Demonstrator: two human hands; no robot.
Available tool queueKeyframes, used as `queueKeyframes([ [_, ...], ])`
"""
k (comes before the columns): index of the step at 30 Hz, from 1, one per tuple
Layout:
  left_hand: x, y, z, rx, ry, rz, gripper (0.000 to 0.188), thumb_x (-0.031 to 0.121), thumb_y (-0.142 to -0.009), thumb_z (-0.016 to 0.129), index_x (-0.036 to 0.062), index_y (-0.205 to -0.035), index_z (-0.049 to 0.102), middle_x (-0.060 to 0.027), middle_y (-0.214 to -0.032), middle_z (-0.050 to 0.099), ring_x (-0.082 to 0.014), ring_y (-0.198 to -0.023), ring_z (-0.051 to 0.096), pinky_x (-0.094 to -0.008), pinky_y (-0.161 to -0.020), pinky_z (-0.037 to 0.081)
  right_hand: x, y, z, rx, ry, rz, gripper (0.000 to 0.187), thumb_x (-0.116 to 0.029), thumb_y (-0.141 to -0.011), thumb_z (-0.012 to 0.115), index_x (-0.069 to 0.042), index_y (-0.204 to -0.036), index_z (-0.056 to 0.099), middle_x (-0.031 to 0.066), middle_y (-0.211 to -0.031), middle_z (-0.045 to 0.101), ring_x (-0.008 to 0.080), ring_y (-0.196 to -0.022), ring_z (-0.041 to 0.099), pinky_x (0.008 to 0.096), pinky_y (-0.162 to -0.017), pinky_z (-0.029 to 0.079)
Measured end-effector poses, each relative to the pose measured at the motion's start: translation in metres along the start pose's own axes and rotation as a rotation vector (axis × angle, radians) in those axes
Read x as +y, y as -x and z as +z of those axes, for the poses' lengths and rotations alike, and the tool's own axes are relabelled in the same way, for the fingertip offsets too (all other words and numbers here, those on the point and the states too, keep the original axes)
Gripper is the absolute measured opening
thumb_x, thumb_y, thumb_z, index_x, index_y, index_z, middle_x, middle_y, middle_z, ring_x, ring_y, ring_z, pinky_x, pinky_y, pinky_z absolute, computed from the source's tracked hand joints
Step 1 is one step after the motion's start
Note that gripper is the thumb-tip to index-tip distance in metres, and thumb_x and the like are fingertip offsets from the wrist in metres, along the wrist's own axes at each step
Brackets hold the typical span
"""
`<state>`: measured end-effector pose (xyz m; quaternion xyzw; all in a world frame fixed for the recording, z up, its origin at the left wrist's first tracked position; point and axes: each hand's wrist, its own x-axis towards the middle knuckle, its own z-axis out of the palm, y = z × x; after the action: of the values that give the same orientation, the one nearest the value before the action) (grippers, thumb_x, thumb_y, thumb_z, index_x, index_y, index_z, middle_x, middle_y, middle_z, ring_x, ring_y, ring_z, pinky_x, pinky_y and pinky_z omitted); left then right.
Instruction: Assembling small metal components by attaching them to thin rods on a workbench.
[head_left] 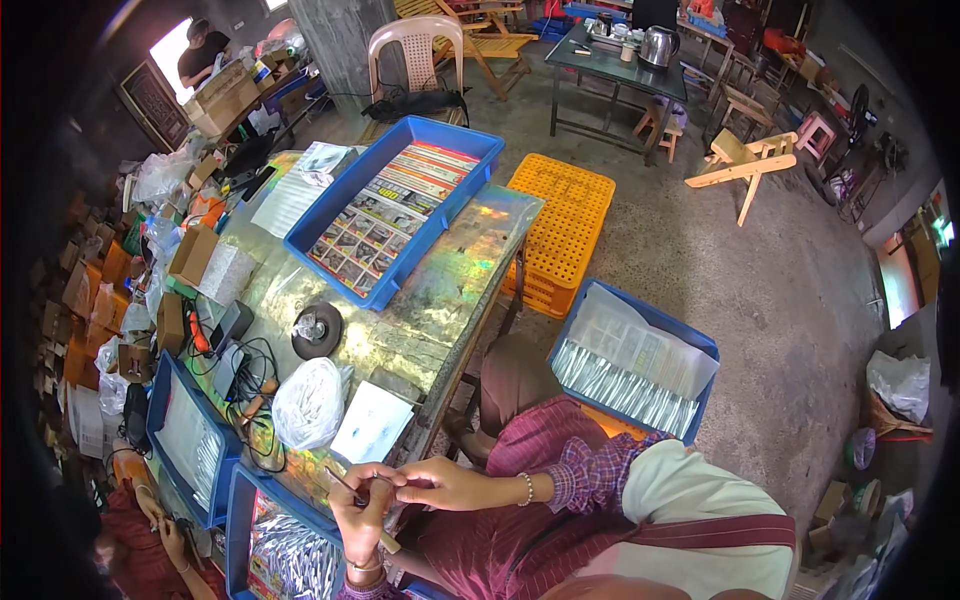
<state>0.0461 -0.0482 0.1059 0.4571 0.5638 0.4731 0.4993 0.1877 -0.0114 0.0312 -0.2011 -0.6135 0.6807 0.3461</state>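
Note:
My left hand [360,515] is closed round a thin stick-like tool [341,481]. Its slim end pokes out past the fingers, and a pale, wood-coloured end shows below the palm. Thumb and fingertips of my right hand [440,484] are pressed together against the left fingers; whatever lies between them is too small to make out. Both hands meet above my lap at the table's near edge. Close by are a white sheet of paper [371,424], a knotted white plastic bag [308,403] and a blue tray [290,540] full of thin silvery pieces.
A large blue tray [440,240] lined with printed paper lies on the table [400,335]. Another blue tray [640,395] of silvery strips stands at my right, near yellow crates [565,215]. Cables [255,400] tangle at left. A co-worker's hands [165,525] show lower left.

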Motion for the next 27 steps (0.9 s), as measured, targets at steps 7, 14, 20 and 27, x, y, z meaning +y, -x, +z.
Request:
queueKeyframes([
  [7,-0.008,-0.004,0.000,0.106,-0.050,-0.062,0.012,-0.001,-0.081,0.052,-0.0023,-0.089,0.061,0.0019,-0.064,0.056,0.0003,-0.048,0.040,-0.0156,-0.042,0.027,0.001,0.011,-0.014,-0.080,-0.205,0.194,0.021,-0.016,-0.089,0.050,-0.002,-0.101,0.058,0.0036,-0.071,0.059,0.0089,-0.068,0.056,0.0246,-0.058,0.045],
  [14,-0.040,-0.039,-0.047,0.247,-0.521,0.101,0.008,0.006,-0.078,0.061,0.0038,-0.084,0.066,0.0015,-0.064,0.060,-0.0031,-0.050,0.041,-0.0206,-0.046,0.032,0.022,0.022,-0.028,-0.058,-0.387,0.364,0.020,-0.012,-0.091,0.047,-0.001,-0.104,0.056,0.0028,-0.076,0.060,0.0074,-0.070,0.057,0.0203,-0.064,0.047],
  [20,-0.053,-0.090,-0.123,0.498,-0.855,0.223,0.017,0.019,-0.076,0.061,0.0037,-0.082,0.066,-0.0130,-0.070,0.063,-0.0228,-0.059,0.061,-0.0317,-0.056,0.046,0.008,0.028,-0.035,-0.103,-0.318,0.451,0.020,-0.013,-0.090,0.050,0.003,-0.101,0.057,0.0062,-0.080,0.061,0.0122,-0.078,0.060,0.0238,-0.074,0.048],
  [27,-0.069,-0.098,-0.146,0.507,-0.847,0.152,0.011,0.010,-0.071,0.060,0.0069,-0.079,0.067,-0.0087,-0.072,0.064,-0.0233,-0.062,0.061,-0.0312,-0.060,0.048,0.031,0.031,-0.027,-0.097,-0.268,0.503,0.022,-0.013,-0.089,0.052,0.002,-0.104,0.057,0.0054,-0.079,0.062,0.0109,-0.075,0.059,0.0233,-0.070,0.047],
])
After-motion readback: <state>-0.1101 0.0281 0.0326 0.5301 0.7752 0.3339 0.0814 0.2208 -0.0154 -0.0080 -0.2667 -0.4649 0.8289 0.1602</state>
